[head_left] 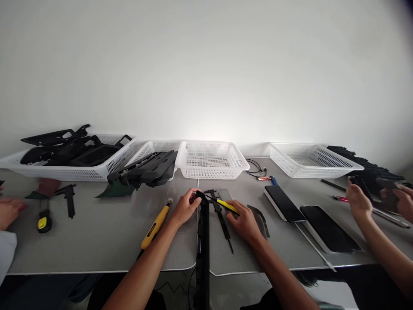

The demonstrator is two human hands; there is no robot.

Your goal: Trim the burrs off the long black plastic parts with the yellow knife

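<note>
My left hand (186,208) is closed on the upper end of a long, narrow black plastic part (203,241). The part hangs down past the front edge of the table. My right hand (245,219) grips a slim yellow-handled tool (227,206) whose thin dark tip points at the part's upper end; whether it touches is too small to tell. Between the part and my right hand lies a black caliper (221,218). A grey-brown cloth-like piece (259,218) sits just right of that hand. To the left of my left forearm rests a yellow power tool (155,227).
White baskets (213,173) line the wall; black parts (155,167) fill or overhang those at left. Right of me are two black-topped devices (329,228) and a white cable (314,246). Co-workers' hands (359,200) are at both sides. A tape measure (43,223) lies left.
</note>
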